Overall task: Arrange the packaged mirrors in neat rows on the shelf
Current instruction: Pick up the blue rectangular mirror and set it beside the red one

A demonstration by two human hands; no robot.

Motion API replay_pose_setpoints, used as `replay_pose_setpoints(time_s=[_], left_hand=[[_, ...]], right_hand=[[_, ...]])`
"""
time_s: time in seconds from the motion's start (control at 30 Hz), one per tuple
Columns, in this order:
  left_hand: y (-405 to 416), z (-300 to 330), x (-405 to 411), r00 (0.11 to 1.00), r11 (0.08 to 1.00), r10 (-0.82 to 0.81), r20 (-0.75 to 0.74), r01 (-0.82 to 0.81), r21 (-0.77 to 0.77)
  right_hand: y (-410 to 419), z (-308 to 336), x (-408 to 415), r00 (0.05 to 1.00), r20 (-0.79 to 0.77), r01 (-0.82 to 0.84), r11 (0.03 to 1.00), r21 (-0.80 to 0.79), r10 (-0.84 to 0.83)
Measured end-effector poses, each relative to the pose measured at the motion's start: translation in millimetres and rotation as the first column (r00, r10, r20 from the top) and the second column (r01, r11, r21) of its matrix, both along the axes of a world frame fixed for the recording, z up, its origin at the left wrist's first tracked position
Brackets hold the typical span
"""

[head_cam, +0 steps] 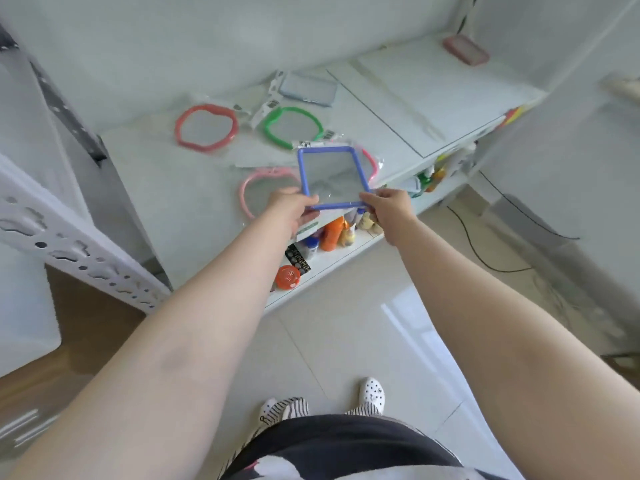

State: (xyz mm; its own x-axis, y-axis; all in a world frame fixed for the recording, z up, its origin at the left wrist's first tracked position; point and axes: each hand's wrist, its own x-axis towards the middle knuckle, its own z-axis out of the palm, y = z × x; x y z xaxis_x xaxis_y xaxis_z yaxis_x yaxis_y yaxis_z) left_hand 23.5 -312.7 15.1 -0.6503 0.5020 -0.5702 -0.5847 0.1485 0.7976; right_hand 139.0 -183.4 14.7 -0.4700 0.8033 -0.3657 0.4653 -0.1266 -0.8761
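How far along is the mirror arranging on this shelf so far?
Early. The red mirror and green mirror lie roughly side by side on the shelf. The left hand and right hand hold the blue square mirror. The pink mirror and others lie scattered.

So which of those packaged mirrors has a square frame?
The blue-framed mirror, gripped by the left hand and right hand; the others visible are rounded.

Orange bottle (333,233) and orange lid (287,277) sitting below the hands; black cable (485,258) lying right; pink case (465,49), possibly a phone's, resting far beyond.
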Motion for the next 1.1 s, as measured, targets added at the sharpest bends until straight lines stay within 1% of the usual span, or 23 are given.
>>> replay_pose_setpoints(time_s=[0.07, 0.17, 0.23, 0.33, 0.47, 0.6, 0.87, 1.1], left_hand=[[24.9, -1.8, 16.0, 1.0, 1.0, -0.025, -0.001, 0.025, -0.008], [70.6, -2.9, 46.7, 0.996, 0.997, -0.067, 0.053, 0.07, -0.046], [106.4, -6.1, 68.8, 0.992, 0.991, -0.11, 0.059, 0.114, -0.072], [162.1, -10.0, 102.4, 0.987, 0.985, -0.153, 0.045, 0.156, -0.077], [229.9, -16.3, 148.6, 0.988, 0.988, -0.13, 0.082, 0.137, -0.076], [280.2, -13.4, 186.0, 0.99, 0.992, -0.11, 0.092, 0.115, -0.049], [361.8, -4.4, 200.6, 0.994, 0.986, -0.105, 0.034, 0.108, -0.129], [454.5, -19.7, 187.1, 0.985, 0.979, -0.164, 0.048, 0.169, -0.115]], right_hand=[[20.4, -2.2, 20.1, 0.998, -0.028, 0.049, 0.998, -0.036, -0.05], [58.8, -4.3, 56.5, 0.987, -0.024, 0.154, 0.985, -0.072, -0.156], [88.8, -4.7, 84.1, 0.978, -0.049, 0.198, 0.975, -0.101, -0.204], [138.3, -7.1, 125.2, 0.971, -0.063, 0.222, 0.969, -0.106, -0.229], [204.9, -10.5, 174.3, 0.953, -0.113, 0.267, 0.956, -0.119, -0.281], [257.9, -11.7, 207.6, 0.956, -0.104, 0.262, 0.958, -0.112, -0.274], [337.6, -17.2, 222.6, 0.947, -0.102, 0.285, 0.944, -0.165, -0.304], [417.8, -23.9, 216.8, 0.924, -0.069, 0.362, 0.919, -0.156, -0.376]])
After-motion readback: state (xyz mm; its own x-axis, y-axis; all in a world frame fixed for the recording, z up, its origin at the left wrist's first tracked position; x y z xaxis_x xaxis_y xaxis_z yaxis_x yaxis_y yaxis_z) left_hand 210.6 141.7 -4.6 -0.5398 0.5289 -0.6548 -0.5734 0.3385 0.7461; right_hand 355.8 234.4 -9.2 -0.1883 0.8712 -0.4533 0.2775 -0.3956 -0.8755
